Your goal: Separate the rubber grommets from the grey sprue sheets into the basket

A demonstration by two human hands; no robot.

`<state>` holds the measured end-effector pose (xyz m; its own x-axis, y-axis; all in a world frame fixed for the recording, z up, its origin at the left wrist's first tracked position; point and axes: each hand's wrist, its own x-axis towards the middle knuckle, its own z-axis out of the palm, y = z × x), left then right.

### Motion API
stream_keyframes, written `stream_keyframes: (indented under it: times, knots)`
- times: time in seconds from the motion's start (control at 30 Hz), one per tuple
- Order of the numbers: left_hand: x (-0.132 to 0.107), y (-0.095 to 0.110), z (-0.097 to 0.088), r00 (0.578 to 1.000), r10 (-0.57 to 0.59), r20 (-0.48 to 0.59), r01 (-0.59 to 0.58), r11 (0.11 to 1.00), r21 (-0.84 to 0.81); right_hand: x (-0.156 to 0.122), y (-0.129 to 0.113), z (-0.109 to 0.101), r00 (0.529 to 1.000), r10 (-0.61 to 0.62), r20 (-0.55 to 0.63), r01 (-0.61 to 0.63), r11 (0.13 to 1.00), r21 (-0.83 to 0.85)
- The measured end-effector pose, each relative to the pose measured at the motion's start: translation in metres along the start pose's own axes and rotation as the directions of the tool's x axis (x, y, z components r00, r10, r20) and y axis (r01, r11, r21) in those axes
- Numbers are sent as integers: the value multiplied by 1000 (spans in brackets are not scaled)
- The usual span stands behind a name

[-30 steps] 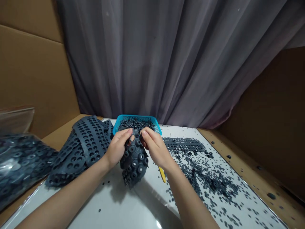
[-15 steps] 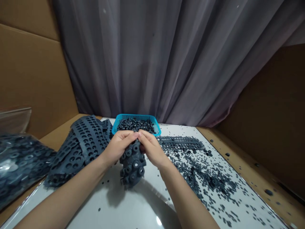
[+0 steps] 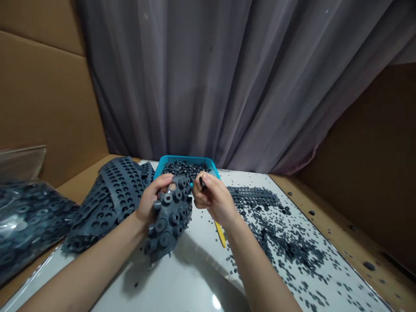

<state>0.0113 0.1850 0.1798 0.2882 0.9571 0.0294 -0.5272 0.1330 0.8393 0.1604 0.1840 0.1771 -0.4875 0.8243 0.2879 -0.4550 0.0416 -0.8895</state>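
My left hand (image 3: 152,199) grips the upper end of a dark grey rubber sheet (image 3: 169,216) studded with round, ring-shaped knobs. The sheet hangs down over the white table, and one round hole shows near my thumb. Just to its right, my right hand (image 3: 214,197) is closed in a pinch around a small dark rubber piece (image 3: 202,183), mostly hidden by the fingers. A blue basket (image 3: 159,169) full of small dark rubber parts stands behind both hands. Under my right wrist lies a yellow strip-like tool (image 3: 220,234), partly covered.
Stacked perforated rubber sheets (image 3: 113,195) lie at left, beside a clear bag (image 3: 29,221) of dark rubber parts. On the right, a flat perforated strip (image 3: 253,195) and many small scraps (image 3: 292,247) cover the white table (image 3: 195,281). Cardboard walls and a grey curtain (image 3: 195,86) surround it.
My hands, together at the sheet's top before, are now apart. My right hand has moved right with a small rubber piece; the sheet has shifted left and tilted. The yellow tool has come into view.
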Motion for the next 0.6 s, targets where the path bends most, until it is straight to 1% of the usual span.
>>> stream_keyframes:
  times: [0.03,0.07,0.1,0.13,0.17,0.2,0.3,0.37,0.43,0.5,0.57,0.6]
  knots:
    - [0,0,0,999,38,0,-38,999,28,-1,-1,0,998,-9,-59,0,989,-145]
    - [-1,-1,0,997,80,10,-80,995,63,-2,-1,0,994,-31,-108,-2,955,-297]
    - [-1,-1,0,992,117,34,-120,987,109,-3,0,1,988,-66,-140,-2,900,-436]
    - [-1,-2,-1,987,146,65,-155,974,164,-4,0,2,982,-103,-157,1,838,-546]
    - [-1,-2,-2,980,170,101,-189,955,229,-5,1,5,977,-136,-166,4,783,-622]
    - [0,-3,-3,972,188,143,-223,927,302,-5,3,7,972,-159,-174,3,746,-666]
    - [2,-5,-8,936,240,256,-339,807,484,-4,8,14,961,-190,-201,-7,710,-704]
    - [2,-5,-9,923,276,269,-380,765,519,-2,11,16,965,-185,-185,0,706,-708]
    - [2,-6,-10,936,285,207,-351,801,484,-2,13,15,975,-169,-146,22,722,-692]
    - [1,-5,-9,958,251,138,-287,862,419,-1,14,13,980,-162,-117,50,767,-640]
    - [0,-4,-6,973,212,96,-232,903,360,-1,14,11,984,-137,-111,62,857,-511]
    - [-1,-3,-5,978,197,76,-211,919,334,-1,14,11,988,-105,-109,52,912,-408]
